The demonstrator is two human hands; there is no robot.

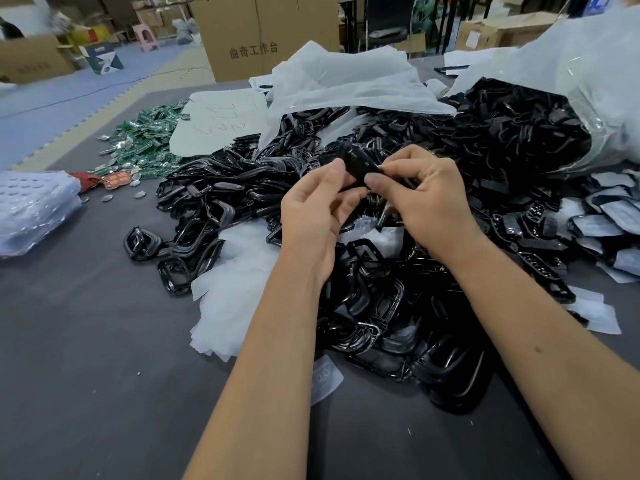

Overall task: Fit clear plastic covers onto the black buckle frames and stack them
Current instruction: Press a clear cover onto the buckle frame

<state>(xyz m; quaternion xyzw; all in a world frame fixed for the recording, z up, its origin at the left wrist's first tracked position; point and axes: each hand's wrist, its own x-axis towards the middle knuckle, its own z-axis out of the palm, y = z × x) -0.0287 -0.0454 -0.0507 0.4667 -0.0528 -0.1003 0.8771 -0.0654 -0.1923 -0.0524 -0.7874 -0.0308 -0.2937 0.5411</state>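
A cardboard box [263, 36] at twelve o'clock is showing the printed words 曲奇工作台. Red scribbles on the white bag [221, 121] at eleven o'clock are staying unreadable. Above the middle of the heap of black frames [363, 289], too many to count, one black buckle frame [358, 164] is being held: the left hand [311, 216] is pinching its near edge, the right hand [426, 199] is gripping its right end, possibly with a clear cover. Green circuit boards [145, 143] are lying at ten o'clock on the table [86, 341].
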